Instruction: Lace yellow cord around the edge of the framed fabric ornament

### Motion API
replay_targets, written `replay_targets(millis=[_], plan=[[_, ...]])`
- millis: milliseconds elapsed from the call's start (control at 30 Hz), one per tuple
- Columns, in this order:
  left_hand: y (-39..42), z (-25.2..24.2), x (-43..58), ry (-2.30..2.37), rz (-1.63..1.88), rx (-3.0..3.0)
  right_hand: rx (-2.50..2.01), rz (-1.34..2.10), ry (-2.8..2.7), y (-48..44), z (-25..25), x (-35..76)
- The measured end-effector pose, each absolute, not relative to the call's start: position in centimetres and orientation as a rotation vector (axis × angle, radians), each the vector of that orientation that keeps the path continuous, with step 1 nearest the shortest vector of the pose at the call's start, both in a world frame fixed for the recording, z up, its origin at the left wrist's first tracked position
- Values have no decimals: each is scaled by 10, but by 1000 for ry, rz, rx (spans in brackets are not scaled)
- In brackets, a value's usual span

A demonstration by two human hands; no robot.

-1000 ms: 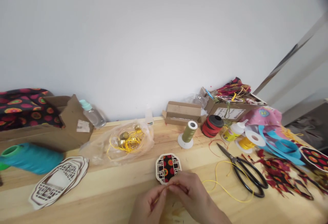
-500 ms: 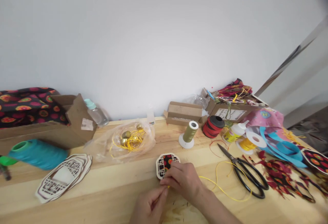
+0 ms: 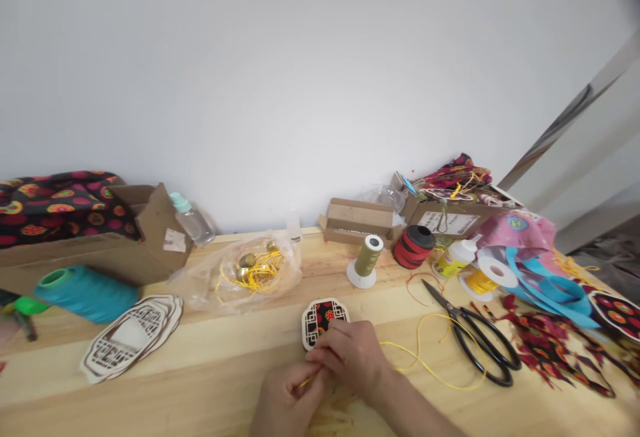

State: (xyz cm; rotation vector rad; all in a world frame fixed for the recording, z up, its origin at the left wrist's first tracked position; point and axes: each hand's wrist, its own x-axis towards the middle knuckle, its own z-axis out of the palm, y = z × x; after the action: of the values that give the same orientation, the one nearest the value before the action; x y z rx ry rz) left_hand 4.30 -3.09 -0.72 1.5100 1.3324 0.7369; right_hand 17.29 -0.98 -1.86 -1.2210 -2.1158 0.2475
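My left hand (image 3: 287, 400) and my right hand (image 3: 353, 356) meet at the near edge of the wooden table (image 3: 225, 370). Both pinch a thin yellow cord (image 3: 420, 360) that trails off to the right in loops. A small round wooden lattice ornament (image 3: 320, 320) with red-dotted black fabric lies just beyond my right fingers, partly covered by them.
Black scissors (image 3: 480, 340) lie to the right. Behind are an olive thread spool (image 3: 369, 258), a red-black ribbon roll (image 3: 414, 246), a glue bottle (image 3: 455, 257), cardboard boxes (image 3: 357, 218) and a plastic bag of gold bells (image 3: 250, 270). A teal thread cone (image 3: 85, 292) and stacked lattice cut-outs (image 3: 133, 334) sit left.
My right hand moved forward over the ornament's near edge, and my left hand closed in against it. The view shifted slightly to the left.
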Motion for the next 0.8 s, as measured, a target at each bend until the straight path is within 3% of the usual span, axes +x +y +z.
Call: replay_targets(millis=[233,367,600,700,800], plan=[[-33,-10,41,1342,760,1416,-1448,367,-2032,-18,7,190],[-30,-4,43,1359,705,1434,-1571,850,-1733,-30,5,201],[-25,4,50,1255,604,1382,-1178,1760,-841,-41,-8,201],[-26,5,52,1214,597,1346,-1128,1827,-814,-40,-9,196],[-25,7,52,1143,633,1239,-1210,1649,-1029,-40,-10,188]])
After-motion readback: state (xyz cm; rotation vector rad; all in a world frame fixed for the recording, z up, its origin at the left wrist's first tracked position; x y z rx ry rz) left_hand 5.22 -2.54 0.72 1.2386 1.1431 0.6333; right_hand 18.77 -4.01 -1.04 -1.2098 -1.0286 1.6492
